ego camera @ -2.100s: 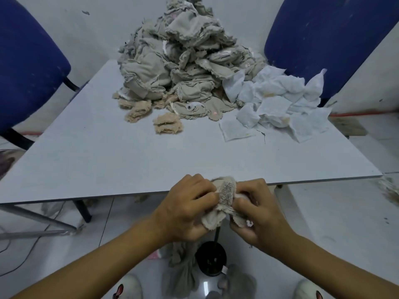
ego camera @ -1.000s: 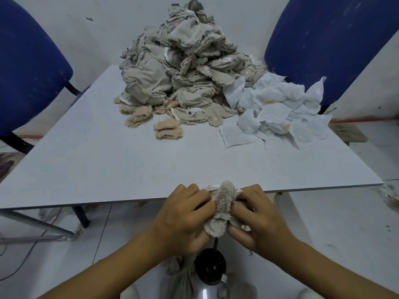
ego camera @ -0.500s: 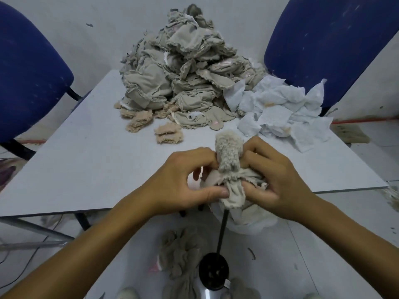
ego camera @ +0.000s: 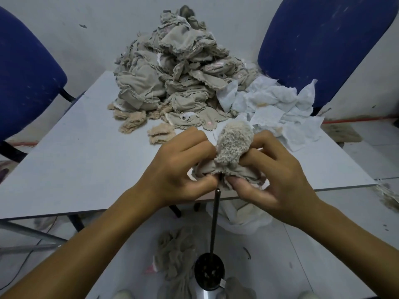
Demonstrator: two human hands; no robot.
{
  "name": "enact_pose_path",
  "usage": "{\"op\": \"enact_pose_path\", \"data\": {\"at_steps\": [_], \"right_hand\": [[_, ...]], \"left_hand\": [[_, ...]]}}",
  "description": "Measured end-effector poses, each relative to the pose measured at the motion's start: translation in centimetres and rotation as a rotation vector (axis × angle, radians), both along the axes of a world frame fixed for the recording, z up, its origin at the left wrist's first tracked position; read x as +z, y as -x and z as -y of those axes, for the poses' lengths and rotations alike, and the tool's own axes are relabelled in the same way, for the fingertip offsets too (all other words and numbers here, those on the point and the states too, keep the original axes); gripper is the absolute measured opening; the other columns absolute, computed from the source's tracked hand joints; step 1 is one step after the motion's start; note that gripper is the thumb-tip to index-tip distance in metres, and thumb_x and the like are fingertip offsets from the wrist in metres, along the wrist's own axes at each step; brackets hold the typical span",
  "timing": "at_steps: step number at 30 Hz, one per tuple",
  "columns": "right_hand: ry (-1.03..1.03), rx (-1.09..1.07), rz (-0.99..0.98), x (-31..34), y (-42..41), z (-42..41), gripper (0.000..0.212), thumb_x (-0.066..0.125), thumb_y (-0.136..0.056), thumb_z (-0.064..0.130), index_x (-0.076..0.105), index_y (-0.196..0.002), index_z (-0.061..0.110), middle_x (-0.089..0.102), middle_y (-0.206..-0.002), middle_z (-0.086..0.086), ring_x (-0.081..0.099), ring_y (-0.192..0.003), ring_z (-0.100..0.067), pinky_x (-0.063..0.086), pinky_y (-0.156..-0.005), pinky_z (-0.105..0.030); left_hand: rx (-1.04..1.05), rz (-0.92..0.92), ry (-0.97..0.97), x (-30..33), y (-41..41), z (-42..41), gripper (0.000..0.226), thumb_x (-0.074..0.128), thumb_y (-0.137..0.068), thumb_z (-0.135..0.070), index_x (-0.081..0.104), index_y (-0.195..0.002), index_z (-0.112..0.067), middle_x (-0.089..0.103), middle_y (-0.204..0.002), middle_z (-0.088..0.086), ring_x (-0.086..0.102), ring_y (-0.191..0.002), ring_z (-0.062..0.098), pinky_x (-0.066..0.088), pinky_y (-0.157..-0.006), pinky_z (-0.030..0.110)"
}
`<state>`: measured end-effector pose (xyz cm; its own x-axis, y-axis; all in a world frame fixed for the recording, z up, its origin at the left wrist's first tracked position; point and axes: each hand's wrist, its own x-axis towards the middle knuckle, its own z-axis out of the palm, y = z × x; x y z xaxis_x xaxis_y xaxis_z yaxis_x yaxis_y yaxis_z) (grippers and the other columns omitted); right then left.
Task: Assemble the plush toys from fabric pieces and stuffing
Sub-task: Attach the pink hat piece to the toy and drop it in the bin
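Plainly, plush piece (ego camera: 234, 145): upright between both hands, over the tabletop's (ego camera: 86, 160) near edge.
Hands: left hand (ego camera: 183, 169) and right hand (ego camera: 274, 169) pinch its skirt together.
Rod (ego camera: 216, 214): directly beneath, vertical, equally near both.

Both hands now sit raised over the table (ego camera: 86, 160) edge instead of below it. The left hand (ego camera: 181, 169) and right hand (ego camera: 274, 169) grip the plush piece (ego camera: 234, 145), whose fuzzy end now bulges far out above the fingers, lifted off the metal rod (ego camera: 214, 219).
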<state>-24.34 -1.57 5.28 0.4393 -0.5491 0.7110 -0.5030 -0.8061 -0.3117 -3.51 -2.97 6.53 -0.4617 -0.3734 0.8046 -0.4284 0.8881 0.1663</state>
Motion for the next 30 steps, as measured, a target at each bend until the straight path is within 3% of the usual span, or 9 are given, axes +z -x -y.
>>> {"op": "enact_pose_path", "data": {"at_steps": [5,13,18,23,26,30], "right_hand": [[-0.076,-0.003,0.068,-0.6,-0.9,-1.1,0.022,0.066,-0.086,0.026,0.069,-0.091,0.004,0.052,-0.097,-0.009,0.051,-0.082,-0.017,0.039,-0.068,-0.019],[-0.087,0.007,0.039,-2.6,-1.1,-1.3,0.021,0.065,-0.086,0.021,0.071,-0.097,0.004,0.052,-0.099,-0.01,0.052,-0.085,-0.022,0.045,-0.065,-0.033],[0.048,-0.043,-0.038,-4.5,-1.1,-1.7,0.024,0.061,-0.09,0.02,0.07,-0.081,0.0,0.054,-0.089,-0.016,0.049,-0.079,-0.028,0.043,-0.058,-0.039],[0.166,-0.003,-0.18,-6.6,-0.6,-1.7,0.026,0.054,-0.096,0.023,0.065,-0.079,0.007,0.047,-0.096,-0.01,0.046,-0.077,-0.027,0.04,-0.056,-0.032],[0.136,0.044,-0.24,-8.8,-0.3,-1.8,0.009,0.057,-0.092,0.018,0.055,-0.085,0.013,0.049,-0.096,-0.008,0.044,-0.078,-0.024,0.038,-0.061,-0.029],[0.062,0.031,-0.233,-10.0,-0.2,-1.8,0.02,0.069,-0.082,0.014,0.052,-0.092,0.015,0.047,-0.092,-0.008,0.042,-0.076,-0.025,0.04,-0.061,-0.035]], "left_hand": [[-0.024,-0.018,0.027,-0.3,0.0,-0.3,0.03,0.056,-0.07,-0.003,0.035,-0.078,-0.023,0.03,-0.075,-0.001,0.025,-0.066,0.019,0.021,-0.063,0.027],[0.01,0.02,0.048,-2.2,-0.3,-0.7,0.025,0.053,-0.084,-0.008,0.034,-0.08,-0.023,0.03,-0.079,-0.002,0.023,-0.071,0.017,0.021,-0.064,0.029],[0.009,0.108,0.083,-3.8,-0.5,-1.5,0.011,0.046,-0.087,-0.011,0.038,-0.08,-0.016,0.047,-0.078,0.01,0.032,-0.065,0.02,0.025,-0.056,0.033],[0.042,0.244,0.001,-6.2,-1.3,-2.2,0.009,0.059,-0.072,-0.01,0.056,-0.067,-0.004,0.053,-0.072,0.014,0.04,-0.059,0.026,0.032,-0.05,0.039],[0.021,0.33,-0.084,-8.3,-1.5,-2.8,0.009,0.061,-0.072,-0.008,0.057,-0.066,-0.003,0.052,-0.071,0.015,0.036,-0.059,0.026,0.032,-0.051,0.039],[0.019,0.328,-0.148,-9.4,-1.7,-3.0,0.009,0.064,-0.07,-0.003,0.055,-0.072,-0.004,0.052,-0.076,0.014,0.036,-0.061,0.026,0.031,-0.054,0.039]]}}
